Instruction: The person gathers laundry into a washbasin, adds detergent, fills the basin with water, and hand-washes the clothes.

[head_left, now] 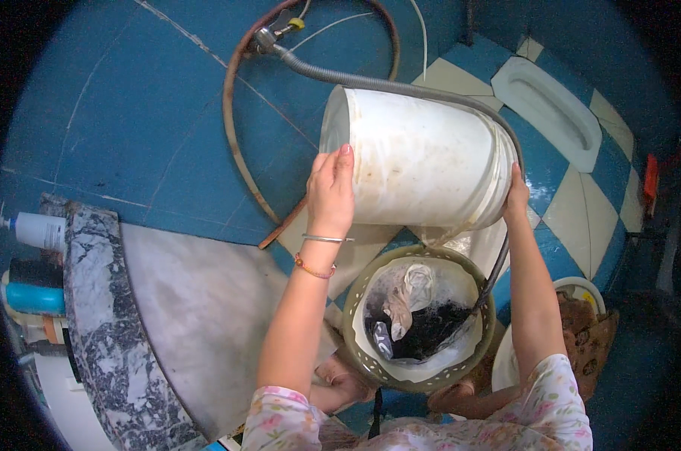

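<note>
A large, stained white bucket [423,158] lies tipped on its side between my hands. My left hand [331,188] grips its left end, thumb over the edge. My right hand [516,195] presses against the banded right end; its fingers are partly hidden. What is inside the bucket does not show. Below it stands an olive-green basket [353,331] with a perforated rim and a pale lining. Dark stuff and a crumpled whitish cloth [417,289] lie in the basket. A grey flexible hose [340,75] passes behind the bucket, and its darker end reaches the basket.
A brown hose [229,113] loops against the blue wall. At the left is a marble ledge [107,301] with bottles beside it. A white ceramic floor basin [547,113] sits at the far right. Near my right arm, a white tub [505,361] holds brown pieces. My bare feet flank the basket.
</note>
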`<state>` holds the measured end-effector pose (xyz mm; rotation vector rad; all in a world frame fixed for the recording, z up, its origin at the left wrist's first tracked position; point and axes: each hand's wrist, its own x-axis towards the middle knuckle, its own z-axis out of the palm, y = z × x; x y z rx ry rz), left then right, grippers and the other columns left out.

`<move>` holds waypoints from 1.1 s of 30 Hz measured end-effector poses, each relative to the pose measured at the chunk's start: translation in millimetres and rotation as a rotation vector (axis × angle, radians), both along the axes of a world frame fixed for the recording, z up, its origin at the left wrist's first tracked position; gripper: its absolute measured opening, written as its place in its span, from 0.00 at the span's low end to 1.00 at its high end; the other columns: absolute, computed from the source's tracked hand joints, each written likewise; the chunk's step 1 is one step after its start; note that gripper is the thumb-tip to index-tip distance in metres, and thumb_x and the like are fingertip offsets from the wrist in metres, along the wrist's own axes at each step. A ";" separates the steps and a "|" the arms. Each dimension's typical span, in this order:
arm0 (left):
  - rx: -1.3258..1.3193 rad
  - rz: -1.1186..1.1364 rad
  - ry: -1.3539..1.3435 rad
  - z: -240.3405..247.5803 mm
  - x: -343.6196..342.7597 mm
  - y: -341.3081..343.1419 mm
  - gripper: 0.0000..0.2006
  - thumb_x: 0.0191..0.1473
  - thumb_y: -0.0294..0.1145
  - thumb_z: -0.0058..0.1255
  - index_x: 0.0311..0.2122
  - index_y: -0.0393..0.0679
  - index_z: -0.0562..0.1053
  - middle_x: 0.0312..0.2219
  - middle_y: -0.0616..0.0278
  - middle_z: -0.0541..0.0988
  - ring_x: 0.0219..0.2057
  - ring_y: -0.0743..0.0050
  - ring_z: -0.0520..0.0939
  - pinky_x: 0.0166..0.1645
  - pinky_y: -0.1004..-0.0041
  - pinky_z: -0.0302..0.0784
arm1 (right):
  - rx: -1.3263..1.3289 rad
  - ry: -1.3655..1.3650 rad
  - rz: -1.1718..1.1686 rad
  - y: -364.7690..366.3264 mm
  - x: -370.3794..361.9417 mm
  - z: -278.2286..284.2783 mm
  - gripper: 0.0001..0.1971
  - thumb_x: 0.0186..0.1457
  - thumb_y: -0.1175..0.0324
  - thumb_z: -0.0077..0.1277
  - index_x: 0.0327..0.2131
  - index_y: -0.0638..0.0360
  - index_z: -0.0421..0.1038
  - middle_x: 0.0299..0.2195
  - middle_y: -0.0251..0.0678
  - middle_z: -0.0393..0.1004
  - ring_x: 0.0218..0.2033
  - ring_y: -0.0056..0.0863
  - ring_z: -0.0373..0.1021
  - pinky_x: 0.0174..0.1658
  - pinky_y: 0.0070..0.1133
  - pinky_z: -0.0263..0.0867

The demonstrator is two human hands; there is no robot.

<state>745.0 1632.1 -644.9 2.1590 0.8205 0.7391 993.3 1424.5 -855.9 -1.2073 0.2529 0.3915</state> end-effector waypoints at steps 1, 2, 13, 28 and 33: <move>0.032 0.016 0.026 0.4 0.2 -1.8 0.21 0.56 0.45 0.34 0.32 0.35 0.71 0.27 0.50 0.70 0.31 0.55 0.71 0.38 0.67 0.65 | 0.007 0.024 0.004 -0.4 -0.4 -1.2 0.27 0.49 0.53 0.50 0.42 0.71 0.65 0.38 0.40 0.70 0.37 0.28 0.67 0.41 0.22 0.63; 0.064 0.030 0.050 -0.4 0.3 -3.5 0.21 0.56 0.45 0.35 0.34 0.35 0.71 0.28 0.51 0.70 0.32 0.55 0.71 0.38 0.68 0.65 | 0.013 0.047 0.008 -0.9 -0.5 -2.2 0.27 0.49 0.53 0.50 0.42 0.72 0.66 0.38 0.41 0.70 0.36 0.27 0.67 0.41 0.22 0.62; 0.001 0.151 0.061 -25.6 -43.5 8.3 0.21 0.57 0.43 0.35 0.38 0.32 0.70 0.31 0.52 0.71 0.34 0.61 0.72 0.42 0.72 0.64 | 0.057 -0.021 0.065 21.5 -14.7 7.5 0.25 0.50 0.53 0.50 0.36 0.72 0.69 0.31 0.38 0.72 0.28 0.22 0.67 0.33 0.17 0.63; -0.405 0.457 -0.150 -118.2 -139.1 49.2 0.27 0.55 0.50 0.36 0.46 0.33 0.66 0.42 0.52 0.70 0.45 0.62 0.69 0.50 0.73 0.60 | 0.025 -0.282 0.247 49.1 -81.4 87.8 0.15 0.46 0.60 0.55 0.31 0.62 0.70 0.24 0.28 0.70 0.23 0.15 0.63 0.26 0.15 0.59; -1.069 0.921 -0.275 -164.6 -155.2 -7.5 0.27 0.51 0.54 0.38 0.52 0.48 0.59 0.46 0.61 0.67 0.47 0.66 0.66 0.51 0.60 0.57 | -0.502 -1.379 0.296 67.6 -166.7 155.6 0.12 0.38 0.61 0.57 0.15 0.53 0.65 0.12 0.33 0.63 0.13 0.29 0.62 0.17 0.24 0.56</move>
